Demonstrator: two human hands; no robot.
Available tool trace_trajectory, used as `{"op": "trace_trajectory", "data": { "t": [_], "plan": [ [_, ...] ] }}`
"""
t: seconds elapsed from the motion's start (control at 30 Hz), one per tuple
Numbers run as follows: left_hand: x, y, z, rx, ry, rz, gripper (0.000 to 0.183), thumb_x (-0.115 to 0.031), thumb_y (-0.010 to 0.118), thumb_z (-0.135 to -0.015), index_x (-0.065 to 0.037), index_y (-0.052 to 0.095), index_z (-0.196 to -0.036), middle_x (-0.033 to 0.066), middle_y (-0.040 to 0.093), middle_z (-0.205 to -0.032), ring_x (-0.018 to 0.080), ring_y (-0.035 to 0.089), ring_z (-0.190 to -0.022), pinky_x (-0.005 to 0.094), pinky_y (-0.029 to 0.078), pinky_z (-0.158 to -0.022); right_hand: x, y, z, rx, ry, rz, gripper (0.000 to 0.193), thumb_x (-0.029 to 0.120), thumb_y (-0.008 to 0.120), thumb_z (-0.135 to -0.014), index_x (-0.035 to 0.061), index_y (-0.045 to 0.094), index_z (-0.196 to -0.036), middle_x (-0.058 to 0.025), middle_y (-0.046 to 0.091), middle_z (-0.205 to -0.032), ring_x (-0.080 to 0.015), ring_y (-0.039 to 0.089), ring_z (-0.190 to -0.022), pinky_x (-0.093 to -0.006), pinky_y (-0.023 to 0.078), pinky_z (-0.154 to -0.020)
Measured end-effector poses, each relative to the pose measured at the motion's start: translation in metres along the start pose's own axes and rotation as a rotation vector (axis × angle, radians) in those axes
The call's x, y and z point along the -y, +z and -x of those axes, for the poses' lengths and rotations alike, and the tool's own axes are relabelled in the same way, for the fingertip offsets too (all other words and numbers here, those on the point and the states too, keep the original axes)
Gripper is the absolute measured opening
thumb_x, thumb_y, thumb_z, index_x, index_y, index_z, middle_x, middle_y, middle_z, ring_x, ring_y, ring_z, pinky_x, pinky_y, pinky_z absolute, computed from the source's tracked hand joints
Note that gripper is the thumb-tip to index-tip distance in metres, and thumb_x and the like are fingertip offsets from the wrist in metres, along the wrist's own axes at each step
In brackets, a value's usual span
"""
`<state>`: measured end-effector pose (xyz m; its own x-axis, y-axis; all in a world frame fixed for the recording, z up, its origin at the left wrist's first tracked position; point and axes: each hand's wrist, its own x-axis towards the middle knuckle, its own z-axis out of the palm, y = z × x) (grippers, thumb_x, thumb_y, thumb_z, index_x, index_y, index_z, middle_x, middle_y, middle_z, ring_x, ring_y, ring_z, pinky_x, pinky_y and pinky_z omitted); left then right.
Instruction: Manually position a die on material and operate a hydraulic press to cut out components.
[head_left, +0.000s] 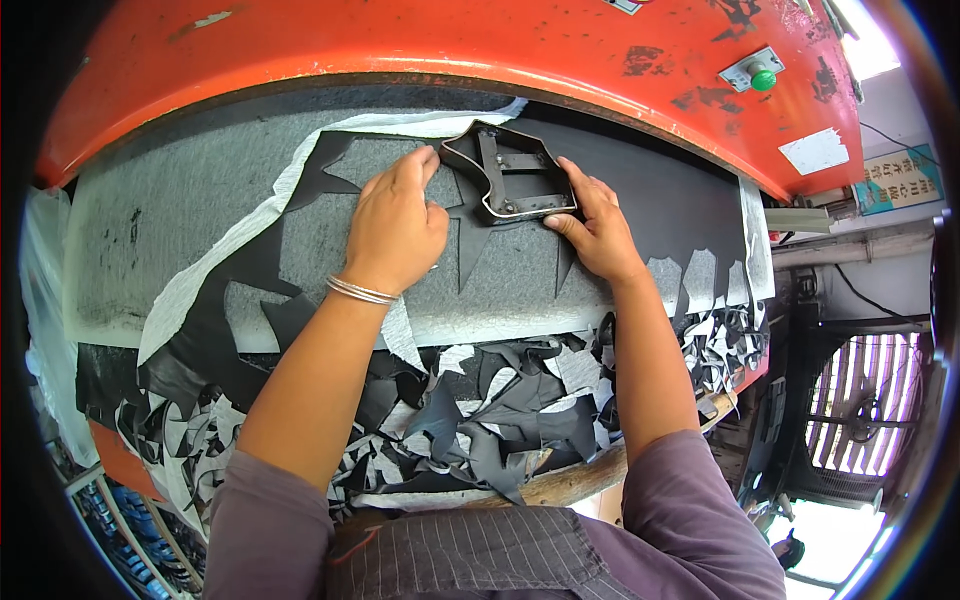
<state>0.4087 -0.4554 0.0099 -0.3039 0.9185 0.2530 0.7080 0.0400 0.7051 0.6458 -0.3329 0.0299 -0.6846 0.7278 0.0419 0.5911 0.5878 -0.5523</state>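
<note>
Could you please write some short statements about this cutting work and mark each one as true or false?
1. Both hands touch the metal cutting die. True: the left hand is at its left edge and the right hand at its right edge.
2. The die lies on a white sheet. False: it lies on the black sheet material.
3. The left wrist carries thin silver bangles. True.
4. The press head above the hands is blue. False: it is orange-red.
5. Black and white scraps are heaped at the near edge of the bed. True.
6. The button on the press is red. False: it is green.
</note>
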Motion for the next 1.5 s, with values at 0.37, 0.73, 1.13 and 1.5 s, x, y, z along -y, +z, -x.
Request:
{"op": "trace_trajectory", "data": {
  "t": [0.37, 0.73, 1.13, 1.5],
  "plan": [
    [0.000, 0.001, -0.004, -0.006, 0.018, -0.051, 0.048, -0.006, 0.056, -0.077, 0.000, 0.046, -0.124, 0.0102, 0.061, -0.126, 0.0266, 0.056, -0.077, 0.0355, 0.043, -0.082, -0.006, -0.001, -0.005, -0.014, -0.104, 0.067, 0.068, 0.034, 0.066, -0.084, 0.0074, 0.040, -0.140, -0.0158, 0.051, -0.135, -0.0313, 0.047, -0.125, -0.0446, 0.028, -0.109],
    [-0.027, -0.059, 0.009, -0.137, -0.118, 0.197, 0.028, -0.012, 0.059, -0.086, -0.003, 0.060, -0.113, 0.0144, 0.066, -0.108, 0.0264, 0.064, -0.096, 0.0320, 0.048, -0.080, -0.002, -0.057, 0.024, -0.599, -0.010, -0.393, 0.070, 0.023, 0.063, -0.090, -0.0018, 0.029, -0.145, -0.0186, 0.034, -0.148, -0.0280, 0.034, -0.137, -0.0392, 0.025, -0.113],
    [-0.144, -0.164, 0.013, -0.424, 0.209, -0.157, 0.028, -0.015, 0.058, -0.089, -0.003, 0.048, -0.066, 0.0124, 0.049, -0.064, 0.0318, 0.048, -0.064, 0.0410, 0.040, -0.061, 0.022, -0.197, 0.011, -1.433, 0.033, 0.107, 0.062, 0.037, 0.045, -0.099, -0.0007, 0.028, -0.145, -0.0276, 0.027, -0.148, -0.0373, 0.021, -0.140, -0.0439, 0.017, -0.113],
    [-0.142, -0.068, 0.295, 0.161, 0.118, -0.168, 0.027, -0.032, 0.069, -0.080, -0.006, 0.070, -0.089, 0.0086, 0.064, -0.087, 0.0281, 0.060, -0.088, 0.0381, 0.048, -0.078, 0.141, 0.018, 0.273, 0.234, -0.493, 0.018, 0.063, 0.032, 0.076, -0.070, 0.0034, 0.055, -0.122, -0.0109, 0.060, -0.103, -0.0281, 0.058, -0.097, -0.0368, 0.047, -0.084]
  ]
}}
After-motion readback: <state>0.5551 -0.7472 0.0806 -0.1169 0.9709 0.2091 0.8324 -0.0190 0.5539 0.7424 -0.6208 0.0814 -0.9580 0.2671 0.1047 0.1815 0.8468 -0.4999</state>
